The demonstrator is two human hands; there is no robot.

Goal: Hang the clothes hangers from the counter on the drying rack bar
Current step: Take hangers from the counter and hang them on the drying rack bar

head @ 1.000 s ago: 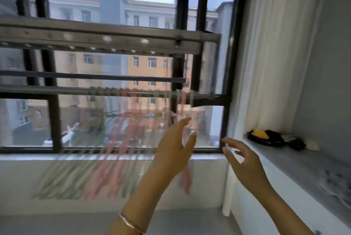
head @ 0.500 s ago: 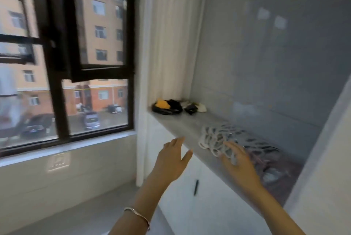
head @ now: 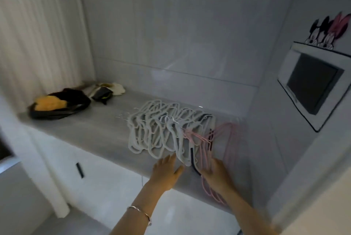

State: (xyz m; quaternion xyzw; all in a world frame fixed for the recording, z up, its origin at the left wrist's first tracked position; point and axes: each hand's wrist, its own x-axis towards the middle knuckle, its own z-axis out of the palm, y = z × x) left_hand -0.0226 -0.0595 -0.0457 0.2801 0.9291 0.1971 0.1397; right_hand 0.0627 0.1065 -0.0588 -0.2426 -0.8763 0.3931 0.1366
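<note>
A heap of white clothes hangers (head: 152, 130) lies on the grey counter (head: 91, 130). To its right lie several pink hangers (head: 230, 139) and a dark hanger (head: 192, 156). My left hand (head: 166, 172) hovers flat over the counter's front edge, fingers straight, just short of the white hangers' near ends. My right hand (head: 218, 174) lies on the near ends of the pink hangers, fingers stretched forward over them. Pink loops stick out beneath that palm past the counter edge. The drying rack bar is out of view.
A black and yellow bundle (head: 57, 105) and some pale cloths (head: 109, 90) sit at the counter's far left, beside a white curtain (head: 38, 35). A framed screen (head: 311, 82) hangs on the right wall. Below the counter are white cabinet doors with a dark handle (head: 79, 170).
My view has swung from the window and rack to the counter. Both hands have dropped and reached to the hangers; the right one now lies on the pink ones.
</note>
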